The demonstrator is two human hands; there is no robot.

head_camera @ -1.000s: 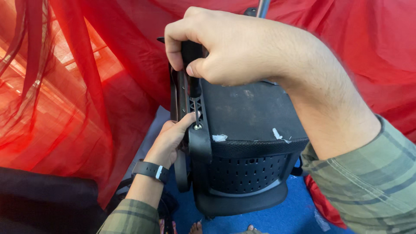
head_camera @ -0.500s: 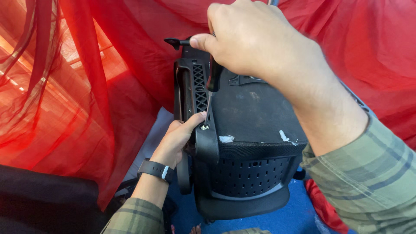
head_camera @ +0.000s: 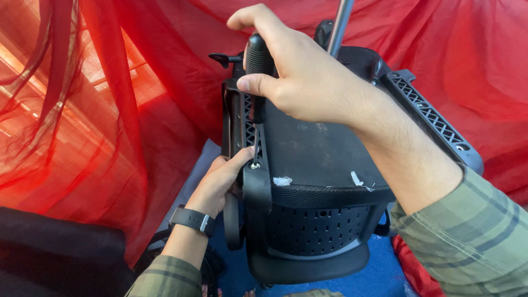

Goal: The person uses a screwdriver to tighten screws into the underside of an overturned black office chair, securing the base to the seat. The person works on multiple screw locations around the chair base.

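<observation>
A black office chair seat [head_camera: 322,157] lies upside down in front of me, its underside facing up. My right hand [head_camera: 300,77] grips the black handle of a screwdriver [head_camera: 256,82], whose shaft runs down to a screw [head_camera: 254,164] in the black armrest bracket [head_camera: 256,184] at the seat's left edge. My left hand [head_camera: 217,184], with a dark watch on its wrist, holds the bracket and armrest from the left, thumb resting beside the screw.
Red sheer fabric [head_camera: 110,110] hangs all around, left and behind. A second ribbed armrest bracket [head_camera: 434,121] sits on the seat's right side. A metal pole [head_camera: 341,25] rises behind the seat. Blue floor [head_camera: 379,275] shows below; a dark cushion [head_camera: 49,253] lies at lower left.
My right hand has lifted from the bracket's top and now holds the screwdriver upright over the screw. The view has tilted, showing more of the seat's underside. My left hand stays at the bracket.
</observation>
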